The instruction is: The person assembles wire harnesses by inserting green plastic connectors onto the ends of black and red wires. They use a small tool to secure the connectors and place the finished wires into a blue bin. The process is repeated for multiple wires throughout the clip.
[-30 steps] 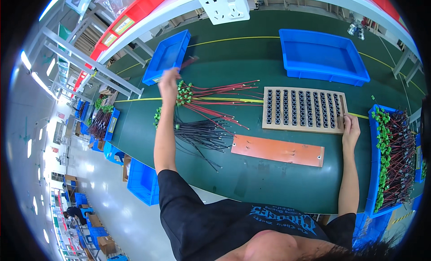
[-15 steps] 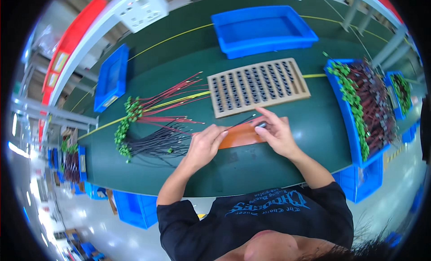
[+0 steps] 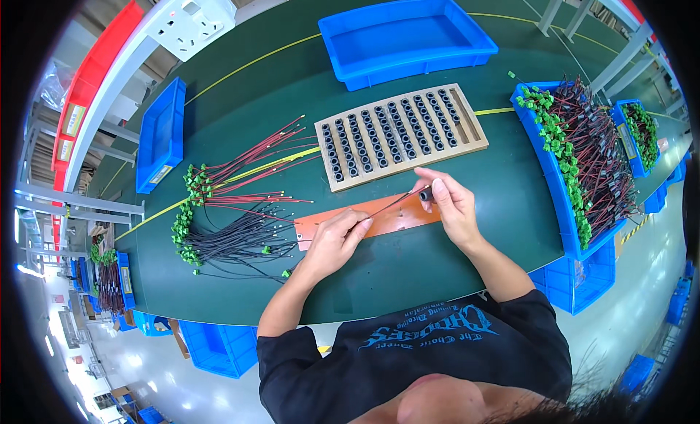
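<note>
Head view, my left hand: my left hand point(image 3: 334, 238) was pinched shut on one end of a thin dark wire point(image 3: 390, 204), fingertips together just above the orange strip point(image 3: 399, 218).
Head view, my right hand: my right hand point(image 3: 450, 204) was clamped on a small black ring point(image 3: 426, 196), held between thumb and fingers at the wire's other end.
Head view, the wire against my grip: it ran taut between my two hands, rising from the left pinch up to the ring at the right one, crossing over the orange strip.
Head view, the bench: the green table point(image 3: 452, 249) carried a wooden tray point(image 3: 399, 134) of black rings just beyond my hands.
Head view, to my left: a bundle of red wires point(image 3: 255, 161) and a bundle of black wires point(image 3: 233, 238), both with green ends, lay near my left hand.
Head view, to my right: a blue bin point(image 3: 554, 183) full of wired green connectors stood apart from my right hand.
Head view, far side: another blue tray point(image 3: 405, 37) sat beyond the wooden one.
</note>
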`<state>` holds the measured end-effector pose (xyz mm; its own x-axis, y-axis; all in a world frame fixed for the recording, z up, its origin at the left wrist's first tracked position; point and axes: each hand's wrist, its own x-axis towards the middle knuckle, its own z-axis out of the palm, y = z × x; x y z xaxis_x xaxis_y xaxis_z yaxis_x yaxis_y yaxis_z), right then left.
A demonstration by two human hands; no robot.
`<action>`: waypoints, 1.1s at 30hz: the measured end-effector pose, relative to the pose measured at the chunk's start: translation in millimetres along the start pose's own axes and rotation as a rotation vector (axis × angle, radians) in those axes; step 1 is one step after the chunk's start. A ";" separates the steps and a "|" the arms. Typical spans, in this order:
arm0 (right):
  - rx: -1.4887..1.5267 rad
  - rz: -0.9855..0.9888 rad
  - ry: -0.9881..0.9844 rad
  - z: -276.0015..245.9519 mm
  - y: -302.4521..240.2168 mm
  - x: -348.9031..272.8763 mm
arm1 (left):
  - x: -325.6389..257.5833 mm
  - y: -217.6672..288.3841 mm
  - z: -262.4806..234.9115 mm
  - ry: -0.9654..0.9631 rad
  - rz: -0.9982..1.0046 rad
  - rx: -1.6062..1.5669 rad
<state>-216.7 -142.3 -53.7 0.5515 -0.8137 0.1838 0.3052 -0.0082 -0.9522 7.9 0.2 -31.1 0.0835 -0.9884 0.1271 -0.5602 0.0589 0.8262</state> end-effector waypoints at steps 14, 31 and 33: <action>-0.045 0.060 0.031 0.2 4.8 0.4 | 9.4 5.9 12.9 0.003 0.053 0.018; 0.036 0.058 0.026 8.8 -1.9 4.3 | 9.8 2.0 17.1 0.052 0.127 0.026; 0.076 0.084 0.017 14.8 -1.3 1.6 | 10.0 4.8 18.8 0.062 0.126 0.003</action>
<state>-204.7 -135.0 -48.5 0.5647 -0.8192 0.0998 0.3172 0.1039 -0.9426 -9.4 -12.1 -36.1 0.0636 -0.9626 0.2635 -0.5716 0.1812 0.8002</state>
